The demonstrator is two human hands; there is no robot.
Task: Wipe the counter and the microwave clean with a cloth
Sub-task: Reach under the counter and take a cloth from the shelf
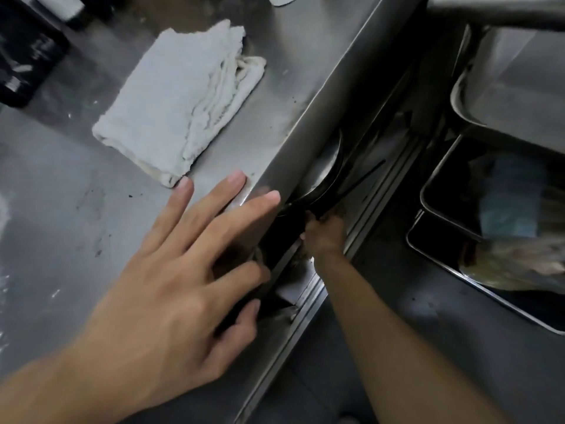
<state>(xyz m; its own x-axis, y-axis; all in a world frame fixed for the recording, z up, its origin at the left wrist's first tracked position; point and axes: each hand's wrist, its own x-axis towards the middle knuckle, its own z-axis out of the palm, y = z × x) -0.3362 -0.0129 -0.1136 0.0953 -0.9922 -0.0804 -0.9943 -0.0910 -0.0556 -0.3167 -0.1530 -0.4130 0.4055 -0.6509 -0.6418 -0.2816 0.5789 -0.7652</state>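
A folded white cloth (183, 99) lies on the steel counter (61, 179), with neither hand holding it. My left hand (183, 270) lies over the counter's front edge, fingers spread and straight, one fingertip touching the cloth's near corner. My right hand (322, 235) is lower, below the counter edge, its fingers curled round a thin black curved object (324, 182) in the dark gap there. No microwave shows in view.
A black appliance (27, 53) stands at the back left of the counter. Several steel trays (501, 87) sit lower on the right, one holding a blue item (513, 206). Dark specks dot the counter near its edge.
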